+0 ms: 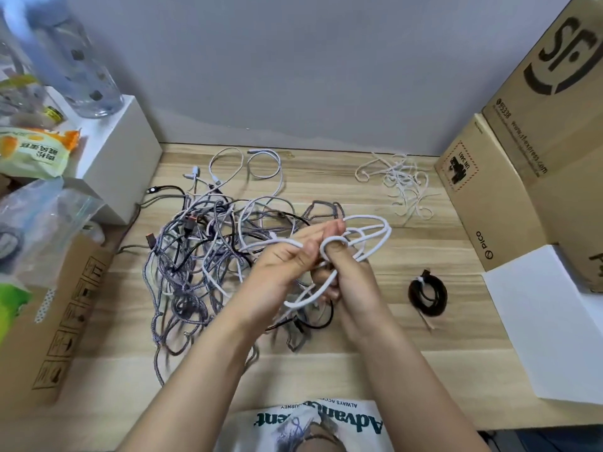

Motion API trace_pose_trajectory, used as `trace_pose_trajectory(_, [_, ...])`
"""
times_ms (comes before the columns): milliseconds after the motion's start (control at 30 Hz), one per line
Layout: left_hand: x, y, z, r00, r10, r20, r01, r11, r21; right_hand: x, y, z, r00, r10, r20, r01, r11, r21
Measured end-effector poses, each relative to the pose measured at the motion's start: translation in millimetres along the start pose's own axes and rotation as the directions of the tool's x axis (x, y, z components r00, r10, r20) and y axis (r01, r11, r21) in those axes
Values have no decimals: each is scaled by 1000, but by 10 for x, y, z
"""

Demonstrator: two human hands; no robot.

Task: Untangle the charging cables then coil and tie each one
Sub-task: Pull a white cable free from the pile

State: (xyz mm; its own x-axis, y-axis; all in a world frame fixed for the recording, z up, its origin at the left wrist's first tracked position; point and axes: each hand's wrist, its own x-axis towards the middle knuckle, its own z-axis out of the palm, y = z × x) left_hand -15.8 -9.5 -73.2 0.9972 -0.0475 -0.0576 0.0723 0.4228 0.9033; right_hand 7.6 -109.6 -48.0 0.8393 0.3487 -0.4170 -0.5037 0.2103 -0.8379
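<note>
A big tangle of grey braided, black and white cables (202,256) lies on the wooden table (424,347), left of centre. Above it my left hand (287,259) and my right hand (346,272) meet and hold a white cable (375,233) gathered in several loops. My right hand grips the loops, with a loop round the thumb tip. My left hand pinches the strand that runs into the bundle. A coiled black cable (427,296), tied with a white tie, lies at the right. A heap of white ties (401,184) lies at the back right.
Cardboard boxes (522,158) stand along the right, with a white sheet (551,321) in front of them. At the left are a white box (120,158), a clear bottle (75,60), snack bags (32,151) and another cardboard box (58,321). A grey wall runs behind the table.
</note>
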Motion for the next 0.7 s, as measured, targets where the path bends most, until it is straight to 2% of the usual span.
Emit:
trace_pose_trajectory(233, [-37, -130, -48, 1000, -11, 10, 11, 1000, -20, 27, 33, -59, 991, -123, -53, 122, 992, -14])
trace_pose_trajectory(300, [-14, -145, -79, 999, -17, -42, 8, 975, -221, 35, 40, -71, 979, -191, -63, 187, 980, -70])
trace_pose_trajectory(333, [13, -143, -117, 996, -51, -72, 18, 915, -404, 28, 22, -76, 972, -223, -69, 217, 972, -85])
trace_pose_trajectory(400, [51, -159, -291, 971, -135, -197, -40, 723, -690, -24, -71, -96, 963, -260, -76, 256, 965, -61])
trace_pose_trajectory(433, [70, -186, -433, 930, -210, -300, -97, 650, -754, -61, -136, -125, 960, -270, -75, 269, 963, -30])
trace_pose_trajectory(467, [83, -169, -560, 874, -283, -395, -145, 624, -768, -104, -212, -161, 956, -285, -74, 286, 958, 9])
trace_pose_trajectory(533, [116, -162, -802, 761, -366, -536, -209, 643, -736, -191, -338, -219, 945, -321, -59, 324, 944, 55])
trace_pose_trajectory(567, [139, -137, -876, 733, -369, -572, -230, 657, -718, -231, -384, -234, 943, -332, -40, 334, 940, 67])
trace_pose_trajectory(633, [164, -36, -893, 752, -305, -584, -233, 706, -669, -264, -426, -241, 948, -317, -21, 317, 941, 121])
trace_pose_trajectory(700, [176, 116, -784, 823, -188, -536, -195, 793, -577, -234, -399, -241, 958, -284, -28, 285, 951, 117])
